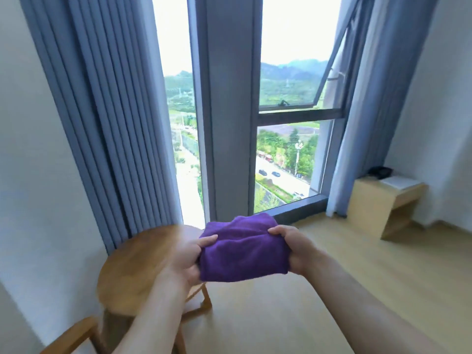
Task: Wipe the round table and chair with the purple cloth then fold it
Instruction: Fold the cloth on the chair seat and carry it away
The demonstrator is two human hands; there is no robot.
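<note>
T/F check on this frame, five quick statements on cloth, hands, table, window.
1. Both hands, left hand and right hand, grip the purple cloth. True.
2. The cloth lies flat on the round table. False: it is held in the air.
3. The cloth is bunched into a compact bundle. True.
4. The window is closed. False: its upper sash is tilted open.
5. The curtains are red. False: blue-grey.

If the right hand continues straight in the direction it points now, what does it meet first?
The right hand points inward, toward the left hand, so it would press first into the folded purple cloth that its fingers already pinch. Beyond that, the left hand, though depth is uncertain.
</note>
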